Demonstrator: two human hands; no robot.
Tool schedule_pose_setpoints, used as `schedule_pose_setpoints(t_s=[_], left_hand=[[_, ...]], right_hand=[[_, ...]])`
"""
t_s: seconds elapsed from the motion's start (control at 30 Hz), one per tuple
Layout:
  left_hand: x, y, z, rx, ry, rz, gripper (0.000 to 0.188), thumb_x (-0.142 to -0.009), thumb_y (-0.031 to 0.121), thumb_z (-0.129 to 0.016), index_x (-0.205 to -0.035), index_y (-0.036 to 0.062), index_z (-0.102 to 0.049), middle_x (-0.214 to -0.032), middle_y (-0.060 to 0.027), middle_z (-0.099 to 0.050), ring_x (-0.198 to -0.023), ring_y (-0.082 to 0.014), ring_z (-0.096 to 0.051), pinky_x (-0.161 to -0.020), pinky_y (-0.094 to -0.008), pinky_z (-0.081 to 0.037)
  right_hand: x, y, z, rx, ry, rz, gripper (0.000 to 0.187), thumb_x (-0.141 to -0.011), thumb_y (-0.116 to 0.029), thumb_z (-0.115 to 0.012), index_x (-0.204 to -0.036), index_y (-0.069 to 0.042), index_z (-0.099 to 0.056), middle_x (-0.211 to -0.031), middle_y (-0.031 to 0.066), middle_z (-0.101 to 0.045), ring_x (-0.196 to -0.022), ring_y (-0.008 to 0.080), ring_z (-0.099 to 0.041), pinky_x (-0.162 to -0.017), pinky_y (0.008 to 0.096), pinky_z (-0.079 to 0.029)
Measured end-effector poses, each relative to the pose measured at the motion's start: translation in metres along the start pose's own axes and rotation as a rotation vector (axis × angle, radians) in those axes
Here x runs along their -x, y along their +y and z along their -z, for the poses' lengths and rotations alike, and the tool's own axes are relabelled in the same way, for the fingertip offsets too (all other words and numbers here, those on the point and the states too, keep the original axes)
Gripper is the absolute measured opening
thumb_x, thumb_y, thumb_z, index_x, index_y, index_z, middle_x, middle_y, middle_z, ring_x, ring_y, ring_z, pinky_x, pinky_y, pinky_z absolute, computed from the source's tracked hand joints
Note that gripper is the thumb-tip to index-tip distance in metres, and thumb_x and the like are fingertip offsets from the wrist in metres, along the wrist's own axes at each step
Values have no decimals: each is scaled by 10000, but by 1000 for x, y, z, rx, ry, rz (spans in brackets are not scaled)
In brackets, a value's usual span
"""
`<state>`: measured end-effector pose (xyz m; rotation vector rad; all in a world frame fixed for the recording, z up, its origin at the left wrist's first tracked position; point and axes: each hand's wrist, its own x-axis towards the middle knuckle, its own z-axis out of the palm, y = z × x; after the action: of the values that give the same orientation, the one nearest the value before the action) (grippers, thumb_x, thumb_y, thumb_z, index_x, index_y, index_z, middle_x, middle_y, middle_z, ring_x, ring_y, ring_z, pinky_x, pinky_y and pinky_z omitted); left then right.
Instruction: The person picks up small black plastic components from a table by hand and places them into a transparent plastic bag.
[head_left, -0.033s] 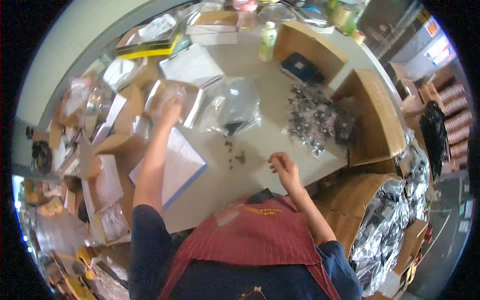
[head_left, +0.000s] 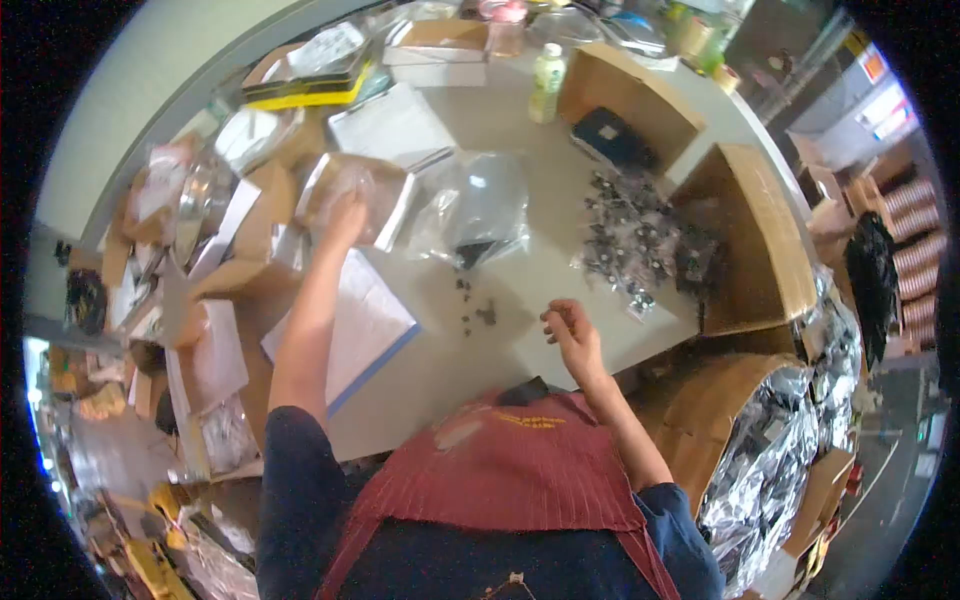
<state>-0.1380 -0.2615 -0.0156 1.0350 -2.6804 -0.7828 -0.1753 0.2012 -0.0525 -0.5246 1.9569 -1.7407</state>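
- I see the left hand (head_left: 347, 214) reaching into a small open box (head_left: 399, 212), at the clear plastic (head_left: 350, 182) inside; blur means I can't tell whether the fingers grip it.
- I have the right hand (head_left: 573, 340) above the table (head_left: 430, 375), fingers loosely curled; I can't tell if they hold anything.
- Between the hands I see small dark pieces (head_left: 487, 313) on the tabletop, near a large clear bag (head_left: 490, 195) with something dark at its lower edge.
- To the right, dark parts in clear bags (head_left: 625, 225) lie heaped beside a cardboard box (head_left: 755, 240).
- Nearer me, a brown carton (head_left: 715, 400) holds crumpled silvery wrapping (head_left: 765, 460).
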Motion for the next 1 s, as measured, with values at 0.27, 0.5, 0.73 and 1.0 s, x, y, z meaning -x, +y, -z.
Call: schedule_pose_setpoints(t_s=[0.27,0.5,0.73,1.0], left_hand=[[88,25,-4,992,55,28,429,-1004,338,-576,-1184,-40,-667,-1117,-113,-697,-1007,-205,-649,-905,-326,-488],[173,86,-19,1174,-126,44,250,-955,204,-670,-1042,-25,-722,-940,-55,-704,-823,-136,-633,-729,-279,-498],[127,71,-24,849,-121,109,330,-910,348,-710,-928,18,-717,-731,-25,-645,-578,-104,-557,-548,-266,-419],[30,-10,-21,-159,470,-204,513,-983,485,-550,-1001,-11,-680,-999,-222,-691,-968,-389,-634,-840,-492,-481]], right_hand=[[-43,-41,-42,54,-197,105,349,-1017,-215,-570,-1294,-7,-525,-1129,104,-658,-878,162,-664,-758,294,-528],[-74,-91,-89,11,-354,59,335,-973,-218,-635,-1186,35,-583,-1006,112,-685,-822,172,-675,-707,304,-537],[-100,-77,-93,-382,-304,-44,183,-930,-138,-669,-969,35,-628,-767,96,-651,-598,169,-635,-525,301,-507],[-91,-59,-77,-398,-206,-148,205,-927,-185,-678,-989,8,-645,-784,77,-639,-660,186,-622,-614,320,-512]])
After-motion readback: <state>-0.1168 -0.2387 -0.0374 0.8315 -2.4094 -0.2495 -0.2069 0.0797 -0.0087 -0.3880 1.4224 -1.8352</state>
